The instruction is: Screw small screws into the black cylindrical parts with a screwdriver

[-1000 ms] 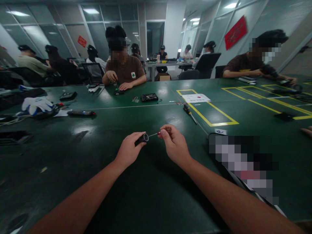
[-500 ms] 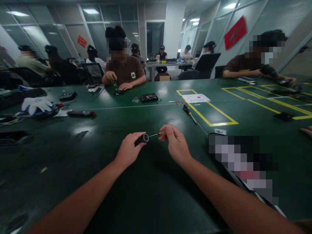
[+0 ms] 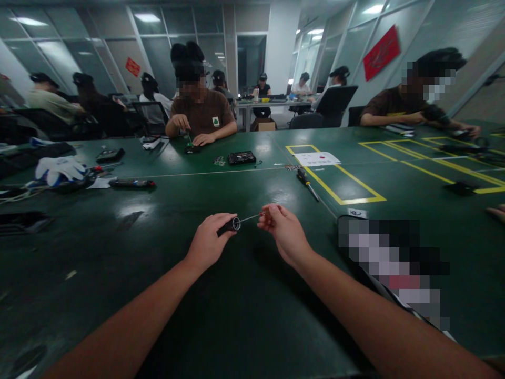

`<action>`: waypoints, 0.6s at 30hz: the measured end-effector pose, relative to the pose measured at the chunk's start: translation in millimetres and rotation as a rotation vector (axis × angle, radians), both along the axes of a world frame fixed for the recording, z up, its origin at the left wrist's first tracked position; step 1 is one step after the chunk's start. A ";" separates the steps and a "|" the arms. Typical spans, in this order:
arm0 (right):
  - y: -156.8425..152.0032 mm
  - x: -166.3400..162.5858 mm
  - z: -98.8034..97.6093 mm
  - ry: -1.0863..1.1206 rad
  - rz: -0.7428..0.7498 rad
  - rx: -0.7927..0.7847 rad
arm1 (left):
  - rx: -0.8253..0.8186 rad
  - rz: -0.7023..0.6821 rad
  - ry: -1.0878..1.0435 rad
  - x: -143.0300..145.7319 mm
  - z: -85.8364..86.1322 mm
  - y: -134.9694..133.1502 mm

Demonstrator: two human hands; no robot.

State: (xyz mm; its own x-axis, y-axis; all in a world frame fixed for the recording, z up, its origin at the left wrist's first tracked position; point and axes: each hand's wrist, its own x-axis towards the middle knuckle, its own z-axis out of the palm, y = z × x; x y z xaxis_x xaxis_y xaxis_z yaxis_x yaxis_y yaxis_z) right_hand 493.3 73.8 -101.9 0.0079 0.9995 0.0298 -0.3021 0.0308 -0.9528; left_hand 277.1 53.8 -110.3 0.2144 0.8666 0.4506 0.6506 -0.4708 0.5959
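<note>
My left hand is closed round a small black cylindrical part with a silvery end, held just above the green table. A thin metal shaft runs from that end to my right hand. The right hand's fingers are pinched on a small red-handled screwdriver, whose tip meets the black part. Both forearms reach in from the bottom edge.
A yellow-and-black screwdriver lies beyond my hands beside a yellow taped rectangle holding a white sheet. White gloves and a pen-like tool lie at left. A person works opposite; another's fingers show at right.
My right hand has turned slightly on the red handle, hiding more of it. The left hand and black part have stayed in place.
</note>
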 end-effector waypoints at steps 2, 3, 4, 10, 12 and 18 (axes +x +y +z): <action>4.3 4.6 -1.6 0.061 0.079 -0.111 | 0.015 0.007 0.022 -0.4 0.1 1.0; 6.0 6.6 -1.8 0.095 0.105 -0.149 | 0.015 0.018 0.034 -0.6 0.2 1.6; 7.2 7.9 -1.7 0.125 0.090 -0.164 | 0.007 0.030 0.046 -0.9 0.1 2.1; 4.8 3.5 0.1 0.105 -0.086 -0.013 | -0.024 0.051 0.057 0.1 0.2 1.4; 2.9 0.8 -0.6 0.033 -0.102 0.038 | -0.019 0.046 0.051 1.4 1.1 0.3; 0.3 -2.0 -1.0 -0.073 -0.065 0.102 | -0.029 0.055 0.038 3.0 2.7 -1.1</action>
